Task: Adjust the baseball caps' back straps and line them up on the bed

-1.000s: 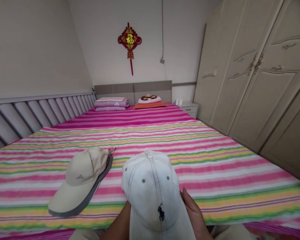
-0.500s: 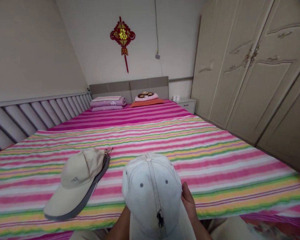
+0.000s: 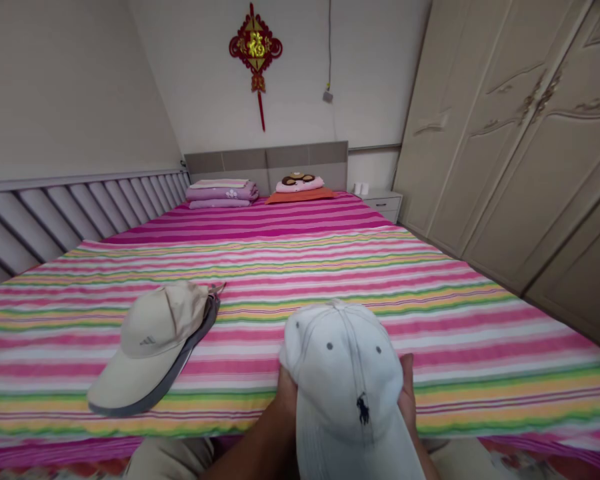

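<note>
A white baseball cap (image 3: 347, 373) with a small dark horse-rider emblem is held between my two hands at the bed's near edge, brim toward me. My left hand (image 3: 287, 387) grips its left side, the fingers hidden under the cap. On the opposite side my right hand (image 3: 407, 390) holds the rim, with only the thumb side showing. To the left, a beige cap (image 3: 155, 333) with a grey under-brim and a three-bar logo lies on the striped sheet (image 3: 250, 360), apart from both hands.
Folded purple bedding (image 3: 223, 193) and a pink item with a brown animal face (image 3: 300, 183) on an orange piece (image 3: 275, 198) lie by the headboard (image 3: 310, 160). A railing (image 3: 90, 207) runs along the left; a nightstand (image 3: 385, 203) and wardrobe (image 3: 480, 153) stand right.
Both hands have moved the white cap to the right and slightly up in view. More of my left hand now shows. The beige cap still lies on the sheet; the view has shifted a little.
</note>
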`<state>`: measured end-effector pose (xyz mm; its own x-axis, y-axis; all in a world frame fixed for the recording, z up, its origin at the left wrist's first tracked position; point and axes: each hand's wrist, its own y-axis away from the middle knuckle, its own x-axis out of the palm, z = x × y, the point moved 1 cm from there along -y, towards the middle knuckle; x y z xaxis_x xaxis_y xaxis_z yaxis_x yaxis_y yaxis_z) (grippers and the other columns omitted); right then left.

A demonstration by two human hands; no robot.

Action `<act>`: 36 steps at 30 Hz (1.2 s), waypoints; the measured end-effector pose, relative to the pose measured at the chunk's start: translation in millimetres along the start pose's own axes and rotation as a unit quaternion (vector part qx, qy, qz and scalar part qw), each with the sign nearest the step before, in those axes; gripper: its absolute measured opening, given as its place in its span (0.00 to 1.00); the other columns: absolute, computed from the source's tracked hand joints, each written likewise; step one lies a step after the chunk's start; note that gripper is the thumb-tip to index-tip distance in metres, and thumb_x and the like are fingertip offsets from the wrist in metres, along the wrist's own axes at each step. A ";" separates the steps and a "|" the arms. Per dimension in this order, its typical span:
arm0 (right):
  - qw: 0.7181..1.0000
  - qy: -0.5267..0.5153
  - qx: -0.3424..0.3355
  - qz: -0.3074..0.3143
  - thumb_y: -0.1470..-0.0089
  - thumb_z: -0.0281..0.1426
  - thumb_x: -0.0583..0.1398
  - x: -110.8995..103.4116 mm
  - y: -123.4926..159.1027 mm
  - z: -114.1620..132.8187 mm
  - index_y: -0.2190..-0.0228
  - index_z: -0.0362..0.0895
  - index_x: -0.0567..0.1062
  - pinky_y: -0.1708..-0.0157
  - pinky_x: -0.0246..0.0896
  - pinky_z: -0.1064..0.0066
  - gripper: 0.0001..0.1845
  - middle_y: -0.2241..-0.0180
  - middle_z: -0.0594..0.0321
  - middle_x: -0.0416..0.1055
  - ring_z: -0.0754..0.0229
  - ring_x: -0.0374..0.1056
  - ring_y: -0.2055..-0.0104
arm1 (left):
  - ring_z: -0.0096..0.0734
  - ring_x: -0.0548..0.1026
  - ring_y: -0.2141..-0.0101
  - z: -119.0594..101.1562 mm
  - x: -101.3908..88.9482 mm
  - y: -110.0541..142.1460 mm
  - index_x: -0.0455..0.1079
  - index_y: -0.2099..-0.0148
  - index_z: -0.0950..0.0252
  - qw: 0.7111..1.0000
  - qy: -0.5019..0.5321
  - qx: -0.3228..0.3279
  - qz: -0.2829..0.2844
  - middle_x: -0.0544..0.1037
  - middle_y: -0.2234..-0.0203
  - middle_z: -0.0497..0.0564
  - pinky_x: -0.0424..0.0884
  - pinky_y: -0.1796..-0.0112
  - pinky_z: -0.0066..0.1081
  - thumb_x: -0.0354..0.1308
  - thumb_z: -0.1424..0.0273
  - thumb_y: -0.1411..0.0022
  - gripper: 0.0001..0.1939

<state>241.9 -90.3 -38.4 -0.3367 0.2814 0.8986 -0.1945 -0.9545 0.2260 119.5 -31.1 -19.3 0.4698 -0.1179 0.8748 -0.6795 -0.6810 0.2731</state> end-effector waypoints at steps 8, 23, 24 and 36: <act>0.996 -0.007 -0.081 -0.033 0.56 0.57 0.51 -22.2 -9.1 14.2 0.57 0.48 0.73 0.45 0.44 0.52 0.34 0.58 0.57 0.74 0.49 0.62 0.48 | 0.45 0.73 0.59 0.5 15.2 -17.9 0.74 0.66 0.68 0.996 0.084 0.016 -0.020 0.78 0.71 0.54 0.61 0.53 0.43 0.48 0.69 0.47 0.14; 0.994 0.009 -0.104 -0.027 0.58 0.57 0.52 -24.2 -2.4 22.1 0.67 0.49 0.79 0.44 0.42 0.52 0.30 0.58 0.56 0.74 0.47 0.58 0.45 | 0.50 0.66 0.50 10.6 22.5 -25.3 0.67 0.48 0.70 0.972 0.037 -0.140 0.183 0.75 0.58 0.59 0.52 0.48 0.45 0.44 0.51 0.43 0.31; 0.994 0.003 -0.106 -0.029 0.58 0.58 0.52 -24.4 -1.7 22.5 0.66 0.49 0.79 0.44 0.43 0.52 0.31 0.59 0.56 0.74 0.47 0.58 0.46 | 0.50 0.66 0.50 10.4 23.9 -25.9 0.66 0.48 0.70 0.970 0.033 -0.144 0.193 0.75 0.57 0.59 0.52 0.47 0.45 0.43 0.51 0.43 0.32; 0.999 -0.010 -0.030 0.016 0.57 0.53 0.55 -34.1 22.5 13.1 0.61 0.45 0.76 0.47 0.47 0.50 0.30 0.59 0.54 0.74 0.47 0.63 0.49 | 0.43 0.71 0.55 13.2 30.3 -46.0 0.69 0.51 0.68 0.993 0.028 -0.074 0.088 0.79 0.66 0.55 0.59 0.50 0.39 0.44 0.55 0.41 0.26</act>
<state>261.0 -122.8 -59.0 -0.3253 0.2473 0.9127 -0.2387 -0.9554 0.1738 172.5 -12.9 -10.6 0.3069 -0.1834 0.9339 -0.8260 -0.5388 0.1656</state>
